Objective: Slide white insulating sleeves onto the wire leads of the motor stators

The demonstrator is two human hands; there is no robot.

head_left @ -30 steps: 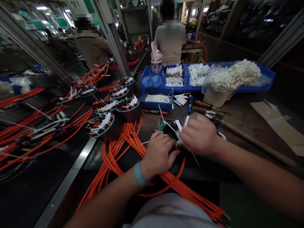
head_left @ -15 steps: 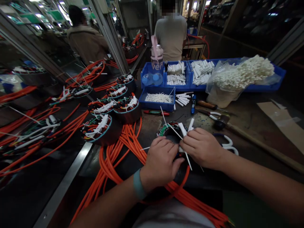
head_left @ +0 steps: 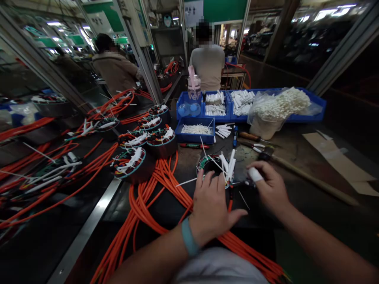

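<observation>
A motor stator (head_left: 204,162) with coloured wires and white sleeves (head_left: 230,169) stands in front of me. My left hand (head_left: 211,207) lies over its near side, fingers spread and thumb held out, hiding part of the rim. White cable ties (head_left: 187,182) stick out from the stator. Just right of it, my right hand (head_left: 270,186) is closed round what look like scissors (head_left: 248,183) with white on the handle. Their dark front end points left toward the stator; blur and the fingers hide much of them. A thin white strip (head_left: 244,200) lies below.
Finished-looking stators (head_left: 130,163) and orange cables (head_left: 142,197) fill the left. Behind are blue bins (head_left: 194,137) of white ties and sleeves, a red marker (head_left: 194,146), a blue marker (head_left: 235,136) and a hammer (head_left: 310,179). Two people (head_left: 207,65) work farther back.
My right hand has left the stator, moved right and taken up the white-handled scissors from the bench. My left hand has opened and spread its fingers. The view has tilted up.
</observation>
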